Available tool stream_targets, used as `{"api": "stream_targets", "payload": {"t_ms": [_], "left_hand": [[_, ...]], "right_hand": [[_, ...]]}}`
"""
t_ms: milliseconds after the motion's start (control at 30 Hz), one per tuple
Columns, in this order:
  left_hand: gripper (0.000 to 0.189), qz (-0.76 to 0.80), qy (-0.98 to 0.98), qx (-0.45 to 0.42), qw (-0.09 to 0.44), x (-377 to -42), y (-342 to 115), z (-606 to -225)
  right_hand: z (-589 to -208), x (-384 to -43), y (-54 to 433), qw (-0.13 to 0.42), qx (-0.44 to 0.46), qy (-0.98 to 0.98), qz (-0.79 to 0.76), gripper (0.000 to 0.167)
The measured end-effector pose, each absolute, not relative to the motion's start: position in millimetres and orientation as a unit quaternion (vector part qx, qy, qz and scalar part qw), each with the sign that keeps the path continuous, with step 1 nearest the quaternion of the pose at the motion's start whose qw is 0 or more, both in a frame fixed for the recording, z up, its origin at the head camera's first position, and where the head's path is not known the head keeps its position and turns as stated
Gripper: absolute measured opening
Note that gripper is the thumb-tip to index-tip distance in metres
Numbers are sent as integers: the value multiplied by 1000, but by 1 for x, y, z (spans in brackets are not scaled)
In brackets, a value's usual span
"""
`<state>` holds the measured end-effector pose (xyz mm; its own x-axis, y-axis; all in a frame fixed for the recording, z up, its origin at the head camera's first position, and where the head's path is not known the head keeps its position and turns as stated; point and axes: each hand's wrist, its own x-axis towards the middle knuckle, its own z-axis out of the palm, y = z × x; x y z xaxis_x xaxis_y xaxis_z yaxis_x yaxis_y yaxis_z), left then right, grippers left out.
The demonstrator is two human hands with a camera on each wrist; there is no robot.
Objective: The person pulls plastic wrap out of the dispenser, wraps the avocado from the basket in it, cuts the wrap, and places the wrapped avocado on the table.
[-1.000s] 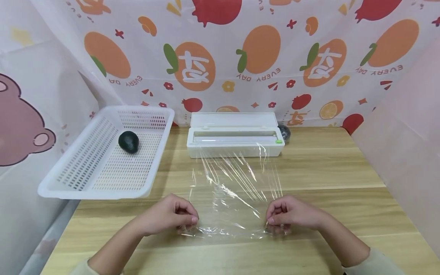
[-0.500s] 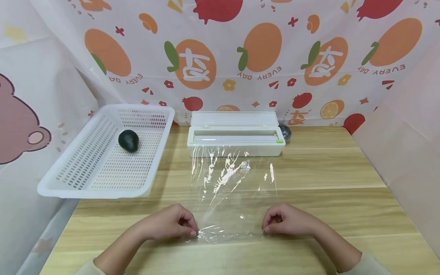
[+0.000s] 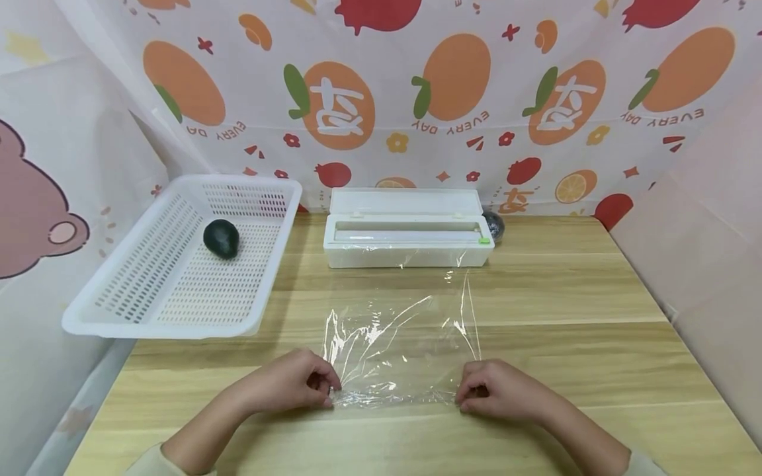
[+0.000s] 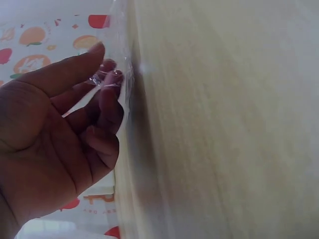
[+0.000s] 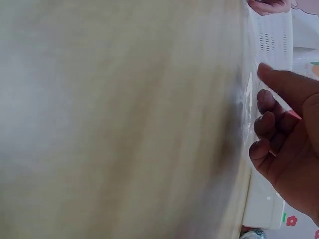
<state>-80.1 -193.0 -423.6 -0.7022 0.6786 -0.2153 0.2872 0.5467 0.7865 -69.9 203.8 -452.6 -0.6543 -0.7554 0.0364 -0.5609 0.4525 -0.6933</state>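
A clear sheet of plastic wrap stretches from the white wrap dispenser towards me, low over the wooden table. My left hand holds its near left corner; in the left wrist view, crinkled film clings about the fingertips. At the near right corner, my right hand holds the film with curled fingers. In the right wrist view, a small gap shows between the thumb and the other fingers, with the film's edge beside the fingertips. The dispenser's lid stands raised, and a green slider sits at its right end.
A white perforated basket stands at the left with a dark green avocado inside. Behind the dispenser's right end is a round, dark, shiny thing, partly hidden. A fruit-print curtain rises behind the table.
Both hands have lowered with the near edge of the plastic wrap and come slightly towards me. The film's glints and creases have shifted, and it looks slacker. The basket and dispenser stay put.
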Motion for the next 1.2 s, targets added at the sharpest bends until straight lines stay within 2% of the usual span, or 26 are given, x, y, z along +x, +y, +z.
{"api": "stream_targets", "payload": {"t_ms": [133, 300, 533, 667, 767, 900, 1033, 1200], "left_hand": [[26, 351, 853, 288, 256, -81, -194, -409], [34, 314, 870, 313, 216, -90, -209, -362], [31, 251, 909, 297, 148, -124, -246, -295], [27, 210, 942, 240, 105, -156, -275, -273], [27, 184, 963, 179, 86, -186, -296, -270], [37, 137, 978, 139, 80, -223, -318, -282], [55, 97, 982, 115, 117, -249, -333, -302], [74, 74, 978, 80, 178, -261, -339, -328]], "right_hand": [[-456, -68, 205, 151, -380, 844, -346, 14], [-458, -67, 206, 142, -371, 848, -352, 16], [-460, -64, 208, 95, -415, 834, -352, 16], [-460, -64, 206, 82, -436, 824, -352, 18], [-460, -64, 204, 76, -438, 826, -346, 18], [-462, -63, 202, 69, -431, 833, -340, 16], [-461, -62, 200, 55, -437, 833, -333, 16], [-461, -58, 201, 31, -452, 829, -330, 19]]}}
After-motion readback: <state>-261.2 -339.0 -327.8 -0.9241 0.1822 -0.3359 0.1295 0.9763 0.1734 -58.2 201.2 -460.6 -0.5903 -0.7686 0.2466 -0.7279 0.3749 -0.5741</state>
